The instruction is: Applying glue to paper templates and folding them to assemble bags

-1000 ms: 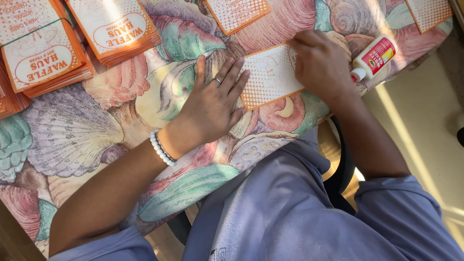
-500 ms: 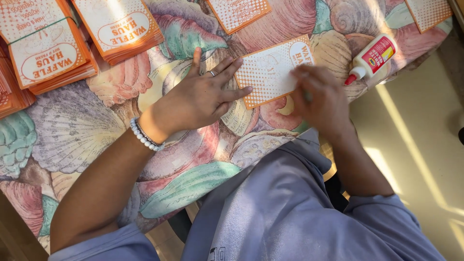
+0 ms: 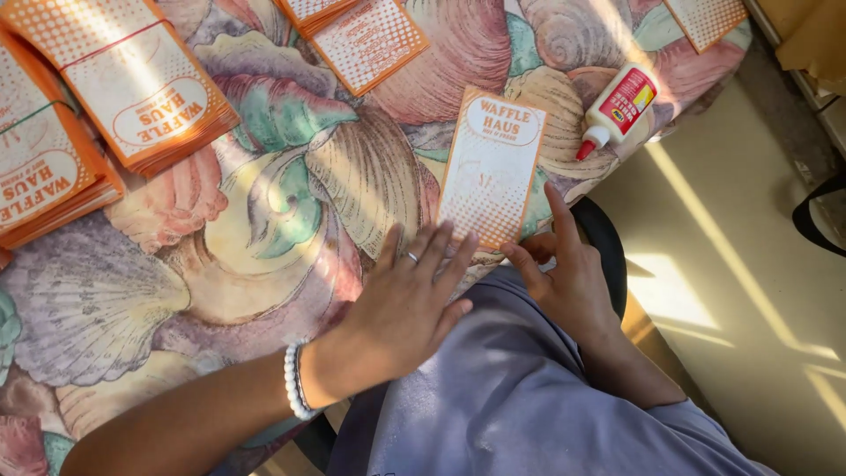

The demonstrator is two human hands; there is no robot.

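Orange paper bag [image 3: 490, 167] flat on tablecloth [image 3: 264, 220]; I see left hand [image 3: 407, 304] spread, right hand [image 3: 564, 273] open, fingertips touching its edge.

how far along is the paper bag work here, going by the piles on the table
Done, by the look of it: two banded stacks of orange bags and lie at the table's far left. In hand: one flat bag lies face up at the table edge, left hand flat beside it, right hand touching its near corner. Left: loose bags lie unbanded further along, with the glue bottle nearby.
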